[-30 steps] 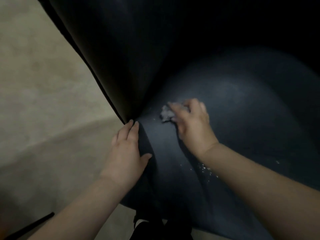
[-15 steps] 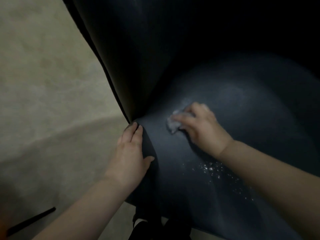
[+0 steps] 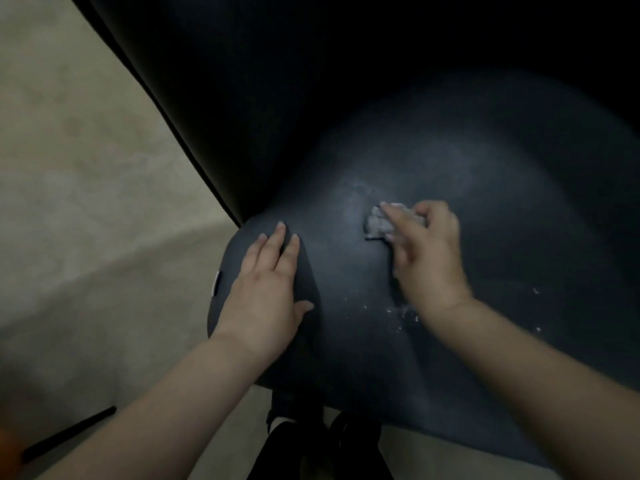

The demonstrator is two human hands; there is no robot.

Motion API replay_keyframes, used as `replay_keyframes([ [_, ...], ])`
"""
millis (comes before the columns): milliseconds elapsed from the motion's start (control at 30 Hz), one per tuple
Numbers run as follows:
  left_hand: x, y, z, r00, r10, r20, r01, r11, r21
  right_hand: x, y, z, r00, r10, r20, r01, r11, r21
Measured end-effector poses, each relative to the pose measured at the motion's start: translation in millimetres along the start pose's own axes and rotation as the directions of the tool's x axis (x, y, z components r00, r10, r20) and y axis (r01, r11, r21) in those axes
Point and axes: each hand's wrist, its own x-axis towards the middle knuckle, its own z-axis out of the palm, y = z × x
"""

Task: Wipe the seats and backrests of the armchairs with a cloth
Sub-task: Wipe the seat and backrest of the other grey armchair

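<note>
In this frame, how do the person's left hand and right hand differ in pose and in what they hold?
The left hand lies flat with straight fingers on the seat near its left edge and holds nothing; the right hand has fingers curled round a crumpled pale cloth. The left looks sharp, the right slightly blurred. Both rest on the same dark seat.

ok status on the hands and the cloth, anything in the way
Left hand flat on seat edge. Right hand grips crumpled cloth against the seat. White specks near right wrist. Nothing blocking.
</note>
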Motion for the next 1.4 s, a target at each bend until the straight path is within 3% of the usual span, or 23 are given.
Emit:
replay_keyframes([
  [67,-1.3,3.1,0.9,1.0,0.017,0.017,-0.018,1.0,0.015,-28.2,-20.4,13.0,0.996,-0.004,0.086,-0.003,0.996,0.086],
  [133,-3.3,4.6,1.5,0.999,0.037,0.034,-0.039,0.999,0.034,-64.4,-22.0,5.4,0.943,-0.245,0.224,0.238,0.97,0.055],
  [200,-6.5,4.1,1.1,0.997,0.059,0.053,-0.062,0.996,0.058,-73.3,-2.0,-15.9,0.913,-0.32,0.254,0.319,0.947,0.046],
  [267,-8.8,2.6,1.4,0.996,0.072,0.055,-0.076,0.995,0.071,-62.7,18.1,-27.8,0.956,-0.258,0.141,0.266,0.963,-0.037],
  [333,-10.2,3.1,1.6,0.996,0.071,0.052,-0.075,0.995,0.069,-51.0,17.1,-22.7,0.998,-0.06,-0.008,0.059,0.996,-0.06],
  [400,-11.2,5.1,2.7,0.997,0.064,0.034,-0.065,0.997,0.05,-53.1,-8.3,-5.1,0.995,0.062,-0.079,-0.063,0.998,-0.015],
  [433,-11.5,6.3,3.0,0.998,0.056,0.029,-0.057,0.998,0.04,-61.3,-21.9,3.0,0.998,0.046,-0.049,-0.046,0.999,0.005],
  [533,-10.8,10.0,5.1,0.998,0.06,0.032,-0.061,0.997,0.04,-93.3,-27.5,3.3,0.973,-0.186,0.134,0.187,0.982,0.01],
  [633,-10.5,19.2,8.0,0.994,0.098,0.051,-0.101,0.993,0.055,-94.5,10.6,-27.6,0.969,-0.207,0.132,0.217,0.974,-0.065],
  [700,-8.3,28.3,10.6,0.99,0.13,0.054,-0.133,0.989,0.061,-78.6,33.4,-40.7,0.997,-0.075,-0.001,0.074,0.991,-0.115],
  [767,-4.6,38.2,13.2,0.986,0.16,0.056,-0.163,0.985,0.063,-63.2,33.9,-38.3,0.983,0.122,-0.139,-0.134,0.988,-0.082],
  [800,-2.3,43.4,14.6,0.983,0.172,0.06,-0.176,0.982,0.062,-62.6,28.1,-33.4,0.974,0.161,-0.159,-0.172,0.983,-0.059],
  [967,7.8,63.6,19.4,0.969,0.23,0.094,-0.237,0.969,0.066,-114.0,39.1,-47.4,0.987,-0.116,0.108,0.128,0.986,-0.108],
  [1067,10.4,69.6,19.7,0.963,0.245,0.108,-0.254,0.964,0.076,-105.9,74.9,-76.6,0.995,-0.099,0.032,0.104,0.975,-0.199],
  [1133,12.6,73.2,19.8,0.961,0.254,0.113,-0.264,0.961,0.082,-88.4,83.7,-78.0,0.997,-0.006,-0.078,-0.012,0.974,-0.228],
  [1233,15.2,80.9,21.2,0.955,0.266,0.131,-0.278,0.957,0.084,-84.6,60.2,-55.2,0.966,0.173,-0.19,-0.201,0.97,-0.136],
  [1400,17.9,100.6,27.1,0.923,0.339,0.182,-0.361,0.927,0.104,-134.2,64.8,-65.5,0.998,-0.038,0.04,0.044,0.988,-0.149],
])
